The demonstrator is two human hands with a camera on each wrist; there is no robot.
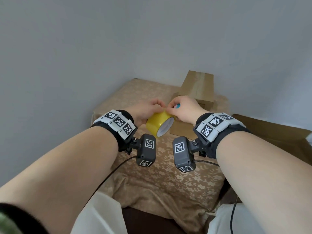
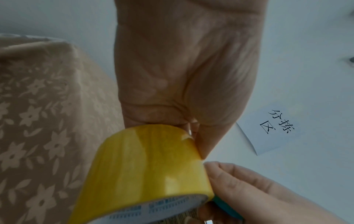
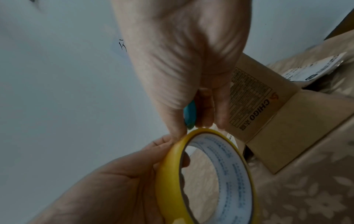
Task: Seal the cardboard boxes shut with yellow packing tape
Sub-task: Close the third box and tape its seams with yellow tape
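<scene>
Biggest thing in view is the table draped in a tan, flower-patterned cloth (image 1: 162,166), set against a pale grey wall (image 1: 84,48). At the right edge leans a large flat sheet of brown cardboard (image 1: 270,130). On the cloth, at the far right of the table, stands the open brown cardboard box (image 1: 197,88), one flap tilted up, printed lettering on its side in the right wrist view. Just in front of it, held above the cloth between both hands, is the roll of glossy yellow packing tape with a white printed core (image 1: 159,124). The left hand (image 1: 145,109) has its fingers curled around the roll, gripping the outer band, some reaching inside the core. The right hand (image 1: 184,108) sits at the roll's top edge, thumb and fingertips pinched together on the tape surface, with a small teal object (image 1: 177,106) tucked under its curled fingers; what that object is, I cannot tell. A small white paper label with black characters (image 2: 275,128) is stuck to the wall.
</scene>
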